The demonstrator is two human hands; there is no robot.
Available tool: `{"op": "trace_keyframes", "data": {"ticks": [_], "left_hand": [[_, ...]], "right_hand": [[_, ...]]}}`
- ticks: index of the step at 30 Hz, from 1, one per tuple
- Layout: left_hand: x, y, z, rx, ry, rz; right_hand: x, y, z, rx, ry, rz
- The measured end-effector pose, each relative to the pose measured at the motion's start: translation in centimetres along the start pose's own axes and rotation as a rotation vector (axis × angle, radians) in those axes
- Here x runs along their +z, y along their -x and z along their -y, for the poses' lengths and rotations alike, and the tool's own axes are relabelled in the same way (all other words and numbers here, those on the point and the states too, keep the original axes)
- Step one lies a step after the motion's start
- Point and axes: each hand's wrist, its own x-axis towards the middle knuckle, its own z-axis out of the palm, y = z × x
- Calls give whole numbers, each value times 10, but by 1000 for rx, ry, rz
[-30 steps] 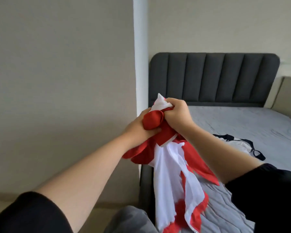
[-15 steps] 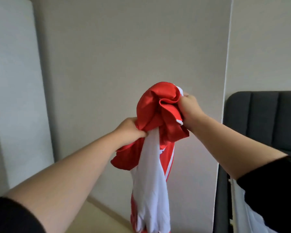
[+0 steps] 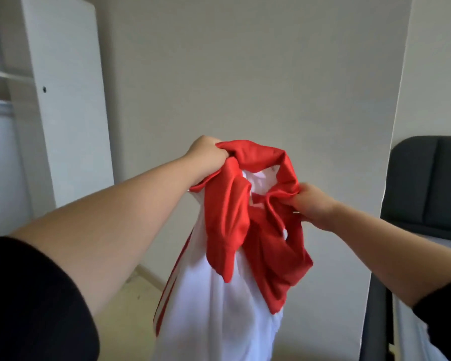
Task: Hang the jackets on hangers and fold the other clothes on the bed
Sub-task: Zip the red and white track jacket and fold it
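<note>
Both hands grip the jacket (image 3: pixel 235 225) (red and white) in midair: left hand (image 3: pixel 206 157) and right hand (image 3: pixel 314 204), fingers curled on red fabric, bed (image 3: pixel 427 194) at right.

Both arms are stretched out in front. The left hand (image 3: pixel 208 157) is held higher than the right hand (image 3: pixel 313 204). The red and white jacket (image 3: pixel 227 222) is bunched inside the curled fingers of both.
</note>
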Motion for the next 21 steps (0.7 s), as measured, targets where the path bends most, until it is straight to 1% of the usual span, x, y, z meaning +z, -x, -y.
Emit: {"op": "trace_keyframes", "data": {"ticks": [1, 2, 4, 5, 6, 8, 9, 10, 11, 12, 13, 15, 17, 19, 21], "left_hand": [[4, 0, -1, -23, 54, -21], [8, -1, -2, -43, 86, -28], [17, -1, -5, -65, 101, -14], [22, 0, -6, -73, 115, -7], [27, 0, -8, -83, 136, -1], [34, -2, -12, -100, 171, 2], [36, -3, -14, -100, 180, 1], [36, -5, -16, -89, 185, 6], [35, -7, -17, -69, 184, 20], [34, -8, -17, -47, 180, 46], [32, -9, -15, -30, 168, 78], [33, -9, -4, -31, 103, 127], [34, -10, 8, -53, 1, 153], [33, -13, 18, -38, -130, 161], [29, -17, 25, 2, -300, 125]], "right_hand": [[0, 0, 2, 13, -17, 2], [0, 0, 5, 37, -85, 3], [0, 2, 13, 84, -313, 35], [1, 5, 16, 93, -397, 70], [2, 8, 18, 85, -416, 116], [6, 15, 17, 43, -283, 182], [7, 16, 13, 39, -179, 177], [6, 17, 9, 54, -40, 120], [3, 16, 5, 71, 126, 22], [-2, 13, 3, 87, 291, -98], [-8, 10, 2, 79, 403, -217], [-19, 4, 4, 32, 419, -387], [-29, -2, 9, -30, 421, -495], [-37, -5, 11, -90, 556, -579], [-42, -6, 11, -140, 795, -613]]}}
